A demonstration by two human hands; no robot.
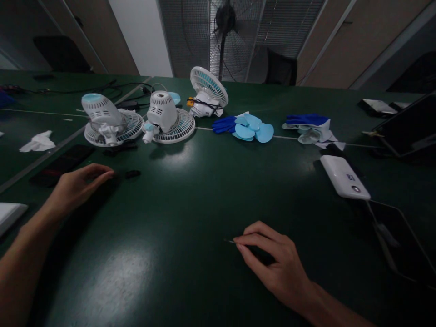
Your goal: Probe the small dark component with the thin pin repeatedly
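My right hand [272, 261] rests low over the green table with thumb and forefinger pinched on a small thin metal piece [230, 241]; its tip points left and its exact kind is too small to tell. Over on the left, my left hand [83, 184] has its thumb and fingertips pressed together, and I cannot make out anything between them. Just right of those fingertips lies a small black part [132, 174]. Beyond it sit two white fan heads, one [104, 118] further left and the other [163, 116] nearer the middle, both with their grilles down.
A third fan [208, 91] stands tilted at the back. Light blue fan blades [254, 128] lie by blue gloves [223, 124]. At right are more gloves [308, 120], a white power bank [344, 177] and a dark phone-like slab [403, 238]. Crumpled tissue [38, 141] lies left.
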